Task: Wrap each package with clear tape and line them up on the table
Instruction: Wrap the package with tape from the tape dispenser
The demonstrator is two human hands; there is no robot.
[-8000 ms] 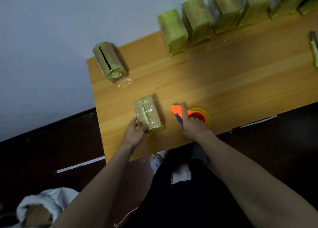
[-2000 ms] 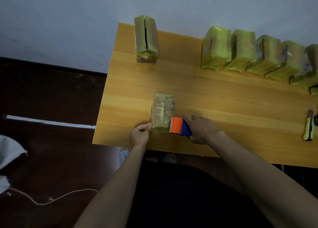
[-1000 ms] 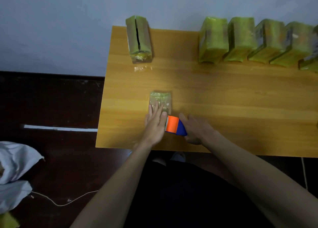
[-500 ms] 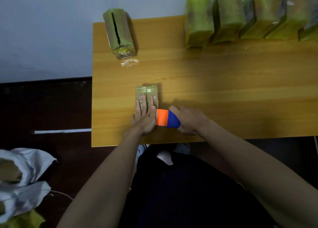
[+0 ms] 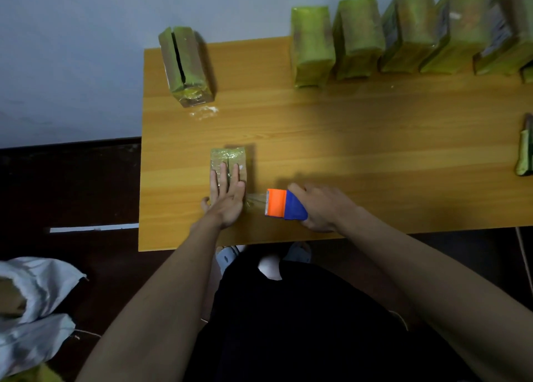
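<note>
Far left, on the dark floor: crumpled white sacks (image 5: 34, 304). At the back left corner of the orange-brown wooden surface (image 5: 346, 139) stands one green tape-wrapped package with a dark slit down its face (image 5: 184, 64), apart from the rest.

Centre left, near the front edge: the flat greenish package under clear tape (image 5: 229, 158) lies beneath my left hand (image 5: 226, 194), which is spread flat, fingers extended, pressing it down. A strip of clear tape (image 5: 255, 200) runs from the package's right side to the orange-and-blue tape dispenser (image 5: 284, 204), which my right hand (image 5: 320, 207) grips closed around its body, just beside the package.

Step in hand, as I judge it: laying tape over this package. The next move calls for drawing the strip taut and cutting it, or turning the package for another pass.

Back right: a row of upright green wrapped packages (image 5: 403, 33), side by side along the wall. Right edge: a small green-handled tool (image 5: 525, 151), partly cropped.

No brand, label or writing is legible.
</note>
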